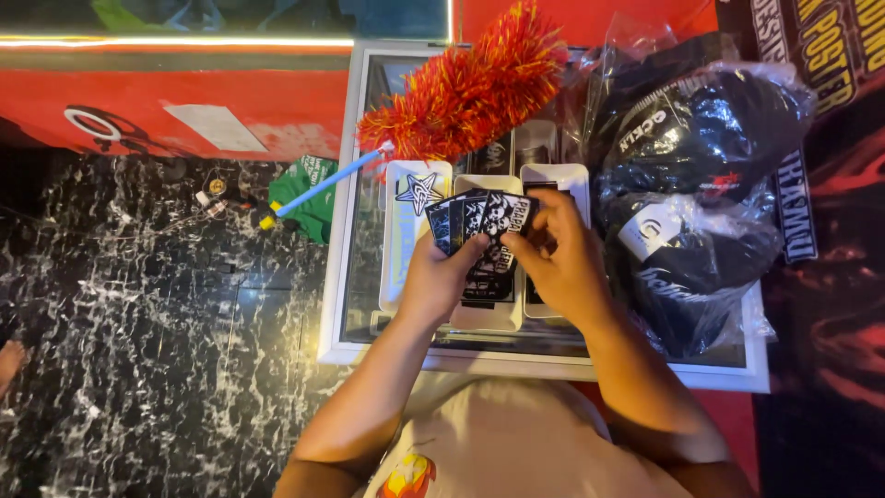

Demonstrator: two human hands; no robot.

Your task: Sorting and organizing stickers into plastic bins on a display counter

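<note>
Item: fan of black-and-white stickers (475,221), held in the left hand (441,277), grip closed on its lower edges, above the white trays (406,267) on the glass tabletop (364,277). Right hand (562,258) pinches the rightmost sticker; sorting is judged under way. Bagged black caps (701,184) crowd 3 o'clock; a red duster (470,88) lies at 12; open room remains at 9.

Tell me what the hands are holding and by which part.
A fanned stack of black-and-white stickers: left hand grips its lower end, right hand pinches the front one's right edge.
</note>
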